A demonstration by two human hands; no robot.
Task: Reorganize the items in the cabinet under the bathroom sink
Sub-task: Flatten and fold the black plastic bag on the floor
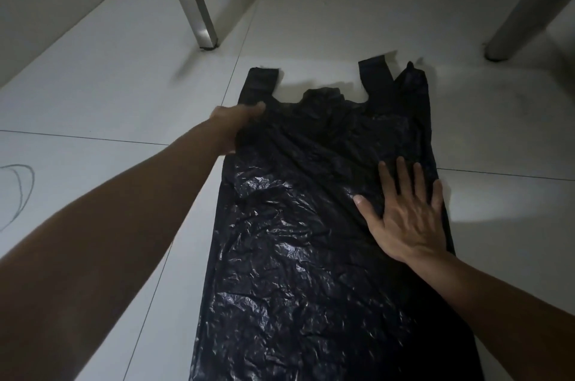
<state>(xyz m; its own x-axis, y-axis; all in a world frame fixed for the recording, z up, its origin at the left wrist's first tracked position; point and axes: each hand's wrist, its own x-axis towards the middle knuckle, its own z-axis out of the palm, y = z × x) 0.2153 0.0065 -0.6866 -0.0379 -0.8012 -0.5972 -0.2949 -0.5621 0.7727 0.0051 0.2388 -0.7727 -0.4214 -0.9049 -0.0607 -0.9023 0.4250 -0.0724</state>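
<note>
Fingers on your right hand (407,218) lie spread and flat, palm down on the right side of the black plastic bag (311,240), gripping nothing, only pinning the film to the floor (109,94); those of your left hand (231,125) curl at the bag's upper left edge just below one handle loop, and whether they pinch the plastic or merely press it you cannot tell from this angle. Start with the biggest thing: the floor is pale tile, and it serves as your work surface because the bag is too long to spread anywhere smaller. Next, the bag itself runs lengthwise away from you, its bottom near your body and its two handle loops (373,75) pointing toward the metal legs (199,7) of a bench or unit ahead, whose underside fills the top of the view. It lies mostly flat but crinkled, bunched at the mouth between the handles. Your two hands sit well apart on opposite sides, which looks like smoothing: one anchors while the other draws the film taut, probably so that it can be folded for storage. No cabinet interior or other item shows, so the tidying seems still at an early or middle stage.
</note>
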